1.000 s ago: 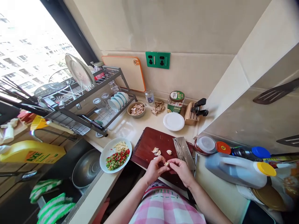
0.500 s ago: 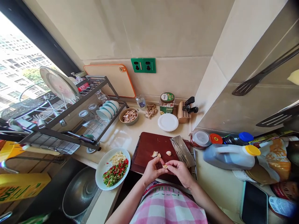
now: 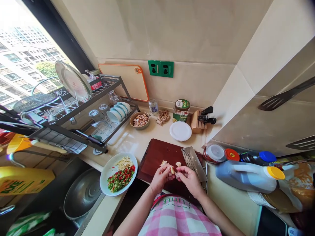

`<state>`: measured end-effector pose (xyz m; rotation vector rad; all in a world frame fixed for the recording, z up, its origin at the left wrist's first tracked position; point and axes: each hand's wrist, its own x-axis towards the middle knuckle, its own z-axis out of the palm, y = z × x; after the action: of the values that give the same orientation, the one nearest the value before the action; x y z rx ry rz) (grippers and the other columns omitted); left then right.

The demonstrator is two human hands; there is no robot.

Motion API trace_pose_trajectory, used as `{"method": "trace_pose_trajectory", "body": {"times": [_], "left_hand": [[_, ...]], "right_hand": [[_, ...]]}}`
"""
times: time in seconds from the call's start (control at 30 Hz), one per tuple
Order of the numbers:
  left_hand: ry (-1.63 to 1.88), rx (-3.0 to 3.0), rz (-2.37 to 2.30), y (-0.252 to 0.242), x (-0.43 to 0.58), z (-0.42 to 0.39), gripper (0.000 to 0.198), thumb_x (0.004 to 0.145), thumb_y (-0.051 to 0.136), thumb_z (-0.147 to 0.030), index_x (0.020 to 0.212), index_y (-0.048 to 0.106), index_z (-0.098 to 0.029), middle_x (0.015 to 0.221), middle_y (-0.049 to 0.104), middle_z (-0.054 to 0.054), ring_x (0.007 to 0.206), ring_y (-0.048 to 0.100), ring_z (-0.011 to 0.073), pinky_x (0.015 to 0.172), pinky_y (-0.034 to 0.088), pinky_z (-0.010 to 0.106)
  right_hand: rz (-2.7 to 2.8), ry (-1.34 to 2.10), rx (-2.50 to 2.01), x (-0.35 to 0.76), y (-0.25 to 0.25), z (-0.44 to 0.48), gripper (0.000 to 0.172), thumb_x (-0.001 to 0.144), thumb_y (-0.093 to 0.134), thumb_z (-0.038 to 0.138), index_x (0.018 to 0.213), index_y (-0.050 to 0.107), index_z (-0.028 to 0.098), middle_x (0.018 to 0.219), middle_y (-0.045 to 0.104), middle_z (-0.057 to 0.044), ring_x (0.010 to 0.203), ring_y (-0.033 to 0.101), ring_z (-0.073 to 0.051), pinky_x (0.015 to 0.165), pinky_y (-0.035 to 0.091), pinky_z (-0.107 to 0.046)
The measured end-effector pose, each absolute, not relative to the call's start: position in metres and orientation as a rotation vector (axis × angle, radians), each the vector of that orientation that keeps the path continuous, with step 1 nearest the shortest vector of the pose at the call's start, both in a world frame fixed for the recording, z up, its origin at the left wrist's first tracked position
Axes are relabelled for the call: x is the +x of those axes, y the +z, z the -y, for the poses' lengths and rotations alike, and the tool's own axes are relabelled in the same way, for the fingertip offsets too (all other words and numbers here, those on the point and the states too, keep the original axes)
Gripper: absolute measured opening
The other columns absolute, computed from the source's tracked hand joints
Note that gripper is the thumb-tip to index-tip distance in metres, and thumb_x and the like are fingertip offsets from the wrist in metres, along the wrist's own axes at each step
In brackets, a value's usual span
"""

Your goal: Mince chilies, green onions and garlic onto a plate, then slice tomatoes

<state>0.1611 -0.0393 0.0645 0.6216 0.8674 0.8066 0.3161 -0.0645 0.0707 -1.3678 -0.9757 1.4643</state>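
Note:
My left hand (image 3: 160,177) and my right hand (image 3: 189,178) meet over the near edge of a dark red cutting board (image 3: 157,154). Both pinch one small garlic clove (image 3: 172,170) between their fingertips. Two more cloves (image 3: 177,164) lie on the board just beyond my fingers. A steel cleaver (image 3: 193,158) rests flat on the board's right side, close to my right hand. Left of the board stands a white plate (image 3: 108,170) with chopped red and green chilli and minced garlic.
A dish rack (image 3: 81,108) with bowls and glasses fills the left counter above a sink holding a steel pot (image 3: 81,196). At the back are a bowl of cloves (image 3: 140,120), a jar (image 3: 181,110), a white lid (image 3: 180,131) and a knife block (image 3: 200,121). Oil and sauce bottles (image 3: 246,177) lie at right.
My hands stay joined on the clove and have shifted slightly up the board. The camera has swung, so the counter sits differently in view.

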Motion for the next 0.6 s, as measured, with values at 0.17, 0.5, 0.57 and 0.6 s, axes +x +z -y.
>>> {"method": "trace_pose_trajectory", "body": {"times": [0.17, 0.5, 0.57, 0.6], "left_hand": [[0.813, 0.634, -0.953, 0.054, 0.166, 0.05, 0.044, 0.069, 0.066, -0.048, 0.094, 0.064, -0.012, 0.072, 0.06, 0.002, 0.061, 0.054, 0.0088, 0.063, 0.043, 0.022], [0.648, 1.563, -1.273, 0.034, 0.177, 0.052, 0.021, 0.082, 0.05, -0.031, 0.1, 0.054, -0.019, 0.079, 0.06, 0.002, 0.07, 0.057, 0.0147, 0.066, 0.043, 0.026], [0.492, 1.895, -1.374, 0.04, 0.179, 0.047, 0.017, 0.084, 0.043, -0.022, 0.096, 0.055, -0.02, 0.089, 0.059, 0.004, 0.078, 0.057, 0.0164, 0.07, 0.043, 0.027], [0.399, 2.014, -1.406, 0.043, 0.18, 0.043, 0.019, 0.085, 0.041, -0.02, 0.097, 0.055, -0.021, 0.094, 0.058, 0.005, 0.08, 0.057, 0.017, 0.069, 0.043, 0.027]], "right_hand": [[1.116, 1.537, -1.419, 0.31, 0.065, 0.067, 0.031, 0.07, 0.062, 0.041, 0.086, 0.064, 0.015, 0.07, 0.066, -0.003, 0.056, 0.057, -0.013, 0.052, 0.047, -0.025], [1.262, 1.244, -1.716, 0.333, 0.035, 0.069, 0.024, 0.075, 0.052, 0.044, 0.067, 0.051, 0.021, 0.052, 0.057, 0.002, 0.048, 0.055, -0.014, 0.046, 0.042, -0.024], [1.285, 1.168, -1.734, 0.342, 0.031, 0.067, 0.023, 0.076, 0.051, 0.044, 0.07, 0.05, 0.021, 0.054, 0.057, 0.001, 0.049, 0.056, -0.014, 0.047, 0.042, -0.024], [1.296, 1.141, -1.733, 0.346, 0.03, 0.066, 0.021, 0.076, 0.05, 0.042, 0.073, 0.051, 0.021, 0.056, 0.058, 0.001, 0.05, 0.056, -0.014, 0.047, 0.042, -0.024]]}}
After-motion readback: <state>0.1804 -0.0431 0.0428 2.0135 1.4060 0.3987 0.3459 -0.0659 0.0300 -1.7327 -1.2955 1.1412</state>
